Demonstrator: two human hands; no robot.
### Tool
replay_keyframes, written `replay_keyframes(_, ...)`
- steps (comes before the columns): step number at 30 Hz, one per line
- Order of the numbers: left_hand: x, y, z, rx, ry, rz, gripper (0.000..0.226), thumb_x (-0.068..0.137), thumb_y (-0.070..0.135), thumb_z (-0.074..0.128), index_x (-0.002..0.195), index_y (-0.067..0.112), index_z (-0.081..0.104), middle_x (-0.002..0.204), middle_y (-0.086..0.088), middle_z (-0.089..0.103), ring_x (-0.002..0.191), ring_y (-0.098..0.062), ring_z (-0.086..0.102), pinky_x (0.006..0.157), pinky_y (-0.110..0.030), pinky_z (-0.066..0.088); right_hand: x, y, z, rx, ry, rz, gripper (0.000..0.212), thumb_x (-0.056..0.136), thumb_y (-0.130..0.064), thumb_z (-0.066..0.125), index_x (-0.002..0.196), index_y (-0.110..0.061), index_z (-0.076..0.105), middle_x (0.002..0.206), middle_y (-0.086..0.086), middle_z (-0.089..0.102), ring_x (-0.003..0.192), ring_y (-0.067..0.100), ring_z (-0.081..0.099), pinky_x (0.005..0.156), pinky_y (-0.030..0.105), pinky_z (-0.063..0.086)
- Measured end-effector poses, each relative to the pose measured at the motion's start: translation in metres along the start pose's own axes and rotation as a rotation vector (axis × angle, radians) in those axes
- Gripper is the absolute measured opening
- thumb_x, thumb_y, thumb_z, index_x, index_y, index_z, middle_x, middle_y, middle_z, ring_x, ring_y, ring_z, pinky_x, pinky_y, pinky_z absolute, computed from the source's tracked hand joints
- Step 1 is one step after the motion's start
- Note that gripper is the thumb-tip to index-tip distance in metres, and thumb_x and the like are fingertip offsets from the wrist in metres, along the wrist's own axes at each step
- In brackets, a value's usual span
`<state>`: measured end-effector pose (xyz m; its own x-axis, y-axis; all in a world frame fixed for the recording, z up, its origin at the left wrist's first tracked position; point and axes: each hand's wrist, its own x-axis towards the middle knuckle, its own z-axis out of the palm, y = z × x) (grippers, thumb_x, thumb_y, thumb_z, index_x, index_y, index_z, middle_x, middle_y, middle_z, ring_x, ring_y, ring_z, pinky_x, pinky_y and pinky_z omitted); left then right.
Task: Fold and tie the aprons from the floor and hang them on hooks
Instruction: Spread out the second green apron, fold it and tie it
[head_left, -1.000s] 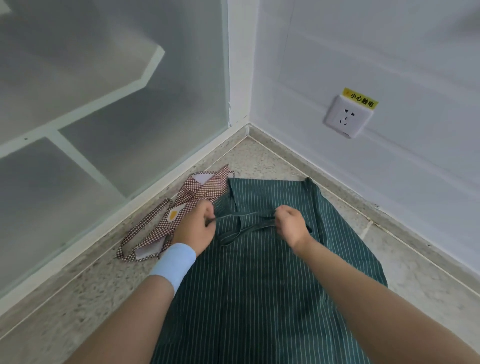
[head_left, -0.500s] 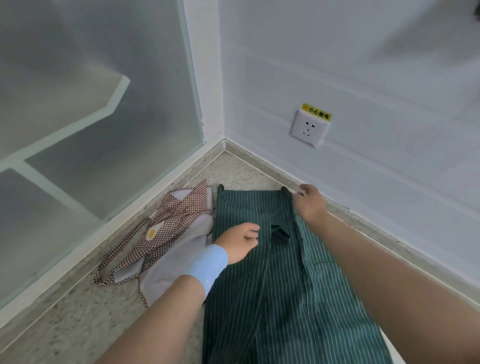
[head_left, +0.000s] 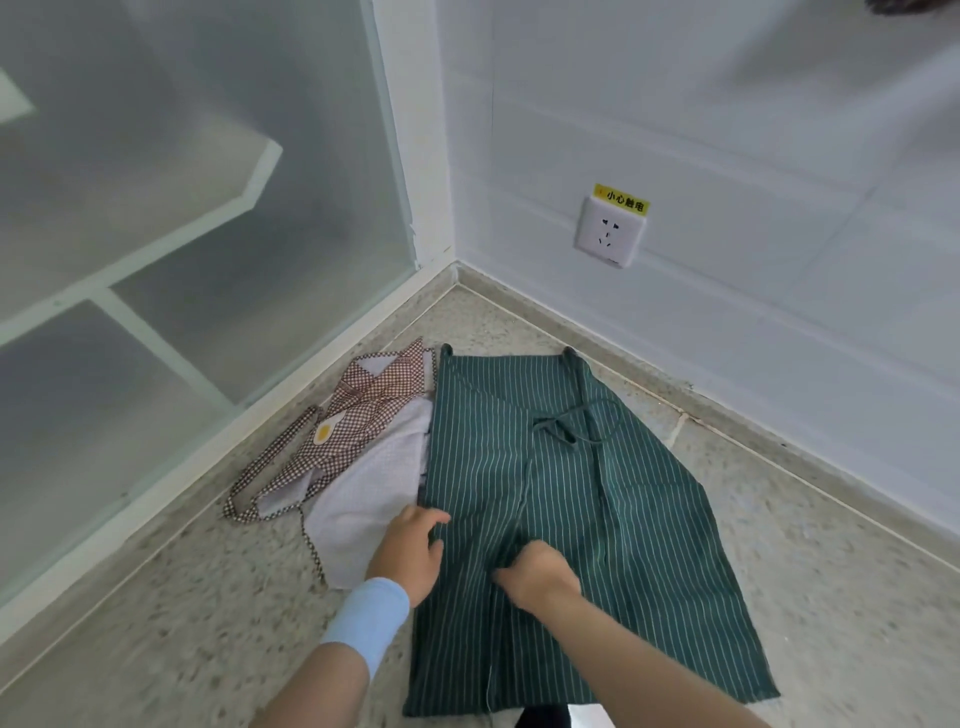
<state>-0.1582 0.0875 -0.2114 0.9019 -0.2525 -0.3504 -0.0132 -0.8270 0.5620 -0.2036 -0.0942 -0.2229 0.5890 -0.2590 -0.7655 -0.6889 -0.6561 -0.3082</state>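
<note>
- I see the green striped apron (head_left: 571, 519) lying flat on the floor (head_left: 182, 623) in the corner, its ties (head_left: 558, 428) knotted. The checked apron (head_left: 363, 415) lies just beside it.
- The right hand (head_left: 540, 574) pinches the central fold with curled fingers. The left hand (head_left: 410, 545) sits at the left edge; I cannot tell its grip.
- I judge this the lengthwise folding step. Next, the left side needs laying over squarely.

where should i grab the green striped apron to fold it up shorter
Take the near hem of the green striped apron at both corners, coming from your own side. It lies flat as a long narrow panel with the tied strings at the far end, so lifting the hem toward them would likely halve it cleanly.
</note>
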Motion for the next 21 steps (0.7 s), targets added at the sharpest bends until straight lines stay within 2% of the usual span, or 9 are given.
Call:
replay_keyframes(3,-0.020,-0.004,0.010,0.058,0.005,0.039,0.030,0.098,0.017,0.052,0.126,0.028,0.056,0.128,0.011,0.049,0.122,-0.010,0.046,0.103,-0.025,0.041,-0.009,-0.004,0.008,0.086,-0.017,-0.091,0.019,0.094,-0.027,0.055,0.095,-0.012,0.067,0.091,0.003,0.071,0.072,0.016,0.062,0.072,0.034,0.060)
replay_keyframes(5,-0.030,-0.003,0.014,0.109,0.031,0.077,0.032,0.099,0.020,0.051,0.130,0.027,0.054,0.133,0.011,0.048,0.126,-0.011,0.043,0.104,-0.025,0.039,-0.020,-0.005,0.002,0.324,0.026,-0.096,0.013,0.097,-0.026,0.050,0.098,-0.017,0.060,0.084,0.000,0.068,0.065,0.013,0.060,0.057,0.030,0.053)
replay_keyframes(7,-0.038,0.000,0.018,0.181,0.008,0.138,0.039,0.100,0.025,0.048,0.139,0.027,0.048,0.146,0.010,0.041,0.134,-0.013,0.037,0.110,-0.026,0.035,-0.027,0.001,-0.008,0.519,0.137,-0.078,0.016,0.100,-0.028,0.045,0.107,-0.017,0.054,0.084,0.001,0.066,0.063,0.013,0.058,0.052,0.028,0.044)
replay_keyframes(11,-0.048,0.005,0.033,0.446,-0.208,0.193,0.062,0.102,0.039,0.042,0.156,0.033,0.012,0.165,0.007,0.001,0.151,-0.018,0.001,0.122,-0.036,0.011,-0.035,0.033,-0.022,0.422,0.316,-0.124,0.018,0.105,-0.033,0.040,0.105,-0.017,0.048,0.080,0.002,0.064,0.063,0.019,0.060,0.057,0.038,0.051)
replay_keyframes(14,-0.050,0.008,0.045,0.503,-0.236,0.196,0.067,0.102,0.041,0.042,0.156,0.037,0.003,0.163,0.007,-0.014,0.150,-0.019,-0.014,0.123,-0.042,0.006,-0.037,0.062,-0.026,0.331,0.357,-0.123,0.019,0.105,-0.030,0.042,0.119,-0.017,0.045,0.082,-0.001,0.063,0.069,0.019,0.063,0.060,0.039,0.053)
replay_keyframes(16,-0.053,0.010,0.051,0.547,-0.280,0.192,0.067,0.101,0.042,0.044,0.155,0.039,0.006,0.162,0.008,-0.021,0.149,-0.020,-0.019,0.122,-0.046,0.008,-0.041,0.074,-0.023,0.298,0.272,-0.126,0.040,0.101,-0.029,0.050,0.136,-0.020,0.033,0.088,-0.002,0.063,0.071,0.017,0.065,0.057,0.036,0.052)
replay_keyframes(18,-0.057,0.011,0.053,0.613,-0.298,0.165,0.059,0.099,0.047,0.045,0.152,0.040,0.021,0.162,0.008,-0.021,0.149,-0.026,-0.018,0.121,-0.051,0.009,-0.043,0.079,-0.018,0.257,0.135,-0.111,0.066,0.096,-0.031,0.061,0.147,-0.023,0.020,0.103,0.000,0.064,0.077,0.016,0.066,0.062,0.033,0.053)
replay_keyframes(19,-0.060,0.010,0.053,0.594,-0.263,0.133,0.053,0.097,0.049,0.047,0.147,0.038,0.034,0.163,0.006,-0.015,0.150,-0.029,-0.010,0.120,-0.051,0.010,-0.045,0.081,-0.014,0.247,0.080,-0.105,0.073,0.094,-0.028,0.063,0.150,-0.021,0.018,0.111,0.002,0.063,0.080,0.017,0.067,0.067,0.035,0.056)
replay_keyframes(21,-0.061,0.007,0.051,0.408,-0.131,0.047,0.035,0.094,0.039,0.058,0.127,0.030,0.053,0.163,-0.001,0.007,0.144,-0.028,0.023,0.116,-0.039,0.026,-0.047,0.081,-0.009,0.276,0.021,-0.109,0.074,0.095,-0.019,0.063,0.154,-0.018,0.017,0.112,0.004,0.060,0.080,0.020,0.069,0.070,0.038,0.060)
